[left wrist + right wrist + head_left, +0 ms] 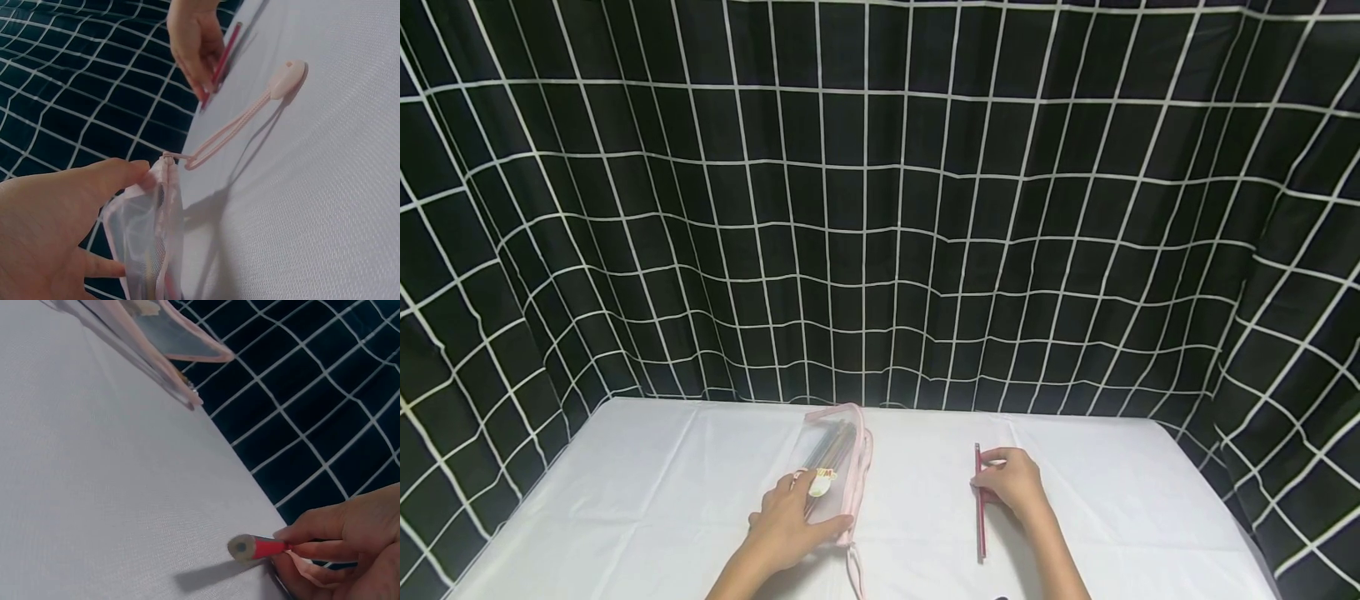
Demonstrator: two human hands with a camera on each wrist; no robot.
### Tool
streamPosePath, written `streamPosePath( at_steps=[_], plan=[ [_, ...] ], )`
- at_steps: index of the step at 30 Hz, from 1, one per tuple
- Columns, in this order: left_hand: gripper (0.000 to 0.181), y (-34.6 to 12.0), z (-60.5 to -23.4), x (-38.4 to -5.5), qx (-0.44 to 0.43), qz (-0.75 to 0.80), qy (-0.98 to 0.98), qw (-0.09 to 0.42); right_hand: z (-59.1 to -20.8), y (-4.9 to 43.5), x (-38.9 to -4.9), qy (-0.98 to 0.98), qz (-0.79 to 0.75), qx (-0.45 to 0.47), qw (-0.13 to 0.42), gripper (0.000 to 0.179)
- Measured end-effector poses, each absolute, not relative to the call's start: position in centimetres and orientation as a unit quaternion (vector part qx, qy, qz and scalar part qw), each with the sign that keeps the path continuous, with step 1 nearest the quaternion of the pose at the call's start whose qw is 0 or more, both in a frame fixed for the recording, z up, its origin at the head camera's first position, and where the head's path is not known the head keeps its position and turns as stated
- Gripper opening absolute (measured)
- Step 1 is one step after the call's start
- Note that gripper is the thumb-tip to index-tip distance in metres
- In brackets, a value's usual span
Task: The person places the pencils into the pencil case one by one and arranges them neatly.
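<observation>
My left hand (pixel 793 525) holds a see-through pencil case (pixel 853 492) with pink edging at the left-middle of the table, thumb near its zip end. Several long pencils (pixel 831 450) show through its side, along with a small yellow-and-white label (pixel 822 482). From the zip, a pink cord pull (pixel 234 128) stretches over the white cloth. To the right of the case, my right hand (pixel 1015 483) pinches a red pencil (pixel 982 529) between thumb and fingers. The pencil's sharpened wooden end (pixel 242 547) points toward the right wrist camera, over its shadow on the cloth.
A white cloth (pixel 655 483) covers the table, with a few fold lines. Behind it and at both sides hangs a black curtain (pixel 887 250) with a white grid. A small dark object (pixel 1001 597) just shows at the bottom edge of the head view.
</observation>
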State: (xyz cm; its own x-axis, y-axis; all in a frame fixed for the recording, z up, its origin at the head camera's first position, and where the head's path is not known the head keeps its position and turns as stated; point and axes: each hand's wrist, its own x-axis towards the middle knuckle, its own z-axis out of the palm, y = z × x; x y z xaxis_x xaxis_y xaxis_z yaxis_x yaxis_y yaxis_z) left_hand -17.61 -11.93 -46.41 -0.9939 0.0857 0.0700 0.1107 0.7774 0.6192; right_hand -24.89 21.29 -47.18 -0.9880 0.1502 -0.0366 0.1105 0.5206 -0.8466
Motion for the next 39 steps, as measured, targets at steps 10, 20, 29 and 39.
streamPosePath(
  at_steps=[10, 20, 29, 39],
  plan=[
    [0.091, -11.9, -46.3, -17.6, -0.051, -0.328, -0.943, 0.019, -47.0, 20.9, -24.7, -0.849, 0.522, -0.081, 0.001, 0.046],
    [0.092, -11.9, -46.4, -17.7, -0.053, -0.331, -0.942, 0.024, -46.8, 20.0, -24.5, -0.833, 0.549, -0.073, -0.005, 0.047],
    [0.093, -11.9, -46.4, -17.8, -0.055, -0.337, -0.940, 0.019, -46.7, 18.7, -24.4, -0.833, 0.550, -0.056, 0.003, 0.046],
    [0.093, -11.9, -46.7, -17.7, -0.048, -0.332, -0.942, 0.019, -46.5, 16.4, -24.5, -0.831, 0.556, -0.039, 0.002, 0.043]
  ],
)
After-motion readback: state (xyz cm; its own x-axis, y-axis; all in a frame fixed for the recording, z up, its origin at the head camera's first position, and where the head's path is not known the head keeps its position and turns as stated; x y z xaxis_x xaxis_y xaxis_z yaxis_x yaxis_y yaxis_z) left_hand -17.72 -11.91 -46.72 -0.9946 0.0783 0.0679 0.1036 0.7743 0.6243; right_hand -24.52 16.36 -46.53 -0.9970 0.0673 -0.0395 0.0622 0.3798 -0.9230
